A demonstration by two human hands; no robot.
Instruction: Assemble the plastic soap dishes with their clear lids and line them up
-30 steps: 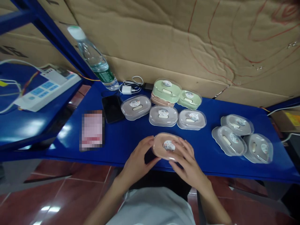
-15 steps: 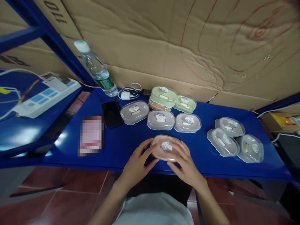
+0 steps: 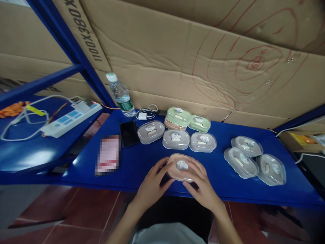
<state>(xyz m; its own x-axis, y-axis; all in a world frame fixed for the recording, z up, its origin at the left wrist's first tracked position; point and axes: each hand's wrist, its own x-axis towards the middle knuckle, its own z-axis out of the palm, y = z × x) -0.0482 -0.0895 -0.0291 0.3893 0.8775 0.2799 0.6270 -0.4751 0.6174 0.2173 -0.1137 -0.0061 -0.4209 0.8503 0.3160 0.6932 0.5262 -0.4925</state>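
A peach-pink soap box [image 3: 179, 174] with a clear lid and a round sticker lies near the front edge of the blue table [image 3: 149, 161]. My left hand [image 3: 154, 181] grips its left end, thumb at the near side and fingers over the far side. On the right end, my right hand [image 3: 203, 181] holds it with the fingers across the lid and the thumb at the near edge. Just beyond are grey soap boxes [image 3: 176, 143]. A green soap box [image 3: 179, 116] rests on another pink one behind them, with a second green box [image 3: 200, 123] beside it.
Several grey boxes [image 3: 241, 162] sit together on the right. Toward the left lie a black phone [image 3: 129, 134] and a pixelated flat item [image 3: 108, 155]. A water bottle [image 3: 123, 98] and a white charger [image 3: 142, 116] stand behind. A power strip [image 3: 72, 118] is further left.
The view has tilted upward, so the table sits lower and more cardboard shows. Both hands stay on the pink soap box with almost the same grip.
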